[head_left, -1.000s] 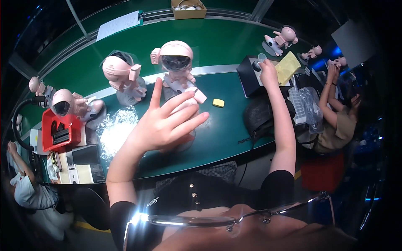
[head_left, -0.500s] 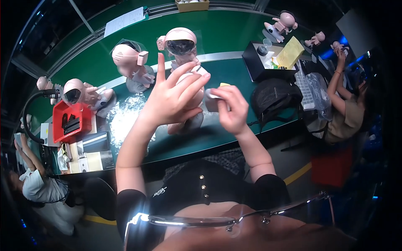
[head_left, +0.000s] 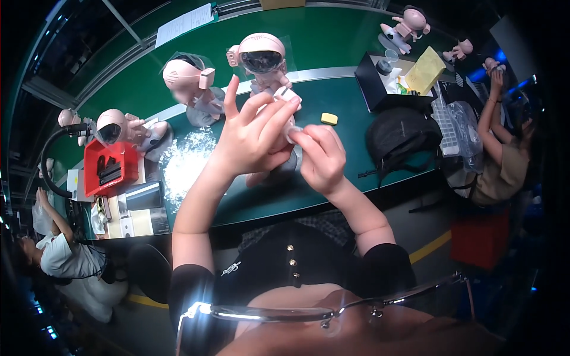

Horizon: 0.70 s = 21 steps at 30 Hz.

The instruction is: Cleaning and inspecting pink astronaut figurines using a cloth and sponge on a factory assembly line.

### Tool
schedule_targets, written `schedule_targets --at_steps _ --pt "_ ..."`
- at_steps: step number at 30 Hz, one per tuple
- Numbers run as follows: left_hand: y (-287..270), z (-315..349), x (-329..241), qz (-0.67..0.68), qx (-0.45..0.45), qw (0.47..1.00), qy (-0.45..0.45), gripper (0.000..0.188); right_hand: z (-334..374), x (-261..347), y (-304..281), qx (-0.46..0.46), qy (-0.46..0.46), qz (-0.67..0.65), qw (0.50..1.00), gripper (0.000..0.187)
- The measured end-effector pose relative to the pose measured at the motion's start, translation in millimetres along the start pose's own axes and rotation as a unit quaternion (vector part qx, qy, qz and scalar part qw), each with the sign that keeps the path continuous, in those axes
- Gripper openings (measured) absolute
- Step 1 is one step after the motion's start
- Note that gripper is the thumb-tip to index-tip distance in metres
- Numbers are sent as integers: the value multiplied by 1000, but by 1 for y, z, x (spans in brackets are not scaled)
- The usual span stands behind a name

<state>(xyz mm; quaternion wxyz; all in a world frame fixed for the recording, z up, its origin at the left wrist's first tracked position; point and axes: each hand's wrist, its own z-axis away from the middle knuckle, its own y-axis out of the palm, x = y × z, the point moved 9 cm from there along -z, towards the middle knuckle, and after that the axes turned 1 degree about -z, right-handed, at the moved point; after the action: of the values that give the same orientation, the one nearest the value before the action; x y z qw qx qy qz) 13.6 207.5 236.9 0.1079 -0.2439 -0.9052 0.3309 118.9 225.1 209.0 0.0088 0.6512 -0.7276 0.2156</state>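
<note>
Beyond R hand [head_left: 323,158]: box [head_left: 399,102] w/ jar [head_left: 385,65]

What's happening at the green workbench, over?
Left hand holding pink astronaut figurine, hiding most of it. Right fingers pinching something pale. Yellow block clear of hands.

Dark, curved fisheye rim; white glare on crinkled plastic [head_left: 186,169]

Black top [head_left: 267,264] on the wearer, short sleeves [head_left: 191,288], and there, shiny gold buttons [head_left: 292,262] run down the front! A pale looping motif [head_left: 231,269] decorates the chest; thin metal-framed glasses [head_left: 267,314] flash brightly; left hand [head_left: 252,133], right hand [head_left: 322,157], both bare!
</note>
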Motion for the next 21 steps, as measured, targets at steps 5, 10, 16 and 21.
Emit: schedule_targets --at_steps 5,10,16,21 --pt "1 -1 0 -13 4 1000 0 71 1 -1 -1 2 7 -2 1000 31" --pt "2 -2 -1 -14 1 1000 1 69 2 -4 -2 0 9 -12 1000 31" --pt "1 -1 -1 -12 -7 1000 1 67 4 -5 -1 5 16 -8 1000 32" --pt "0 0 0 -19 -13 1000 0 66 1 -5 0 -6 7 -19 1000 31"
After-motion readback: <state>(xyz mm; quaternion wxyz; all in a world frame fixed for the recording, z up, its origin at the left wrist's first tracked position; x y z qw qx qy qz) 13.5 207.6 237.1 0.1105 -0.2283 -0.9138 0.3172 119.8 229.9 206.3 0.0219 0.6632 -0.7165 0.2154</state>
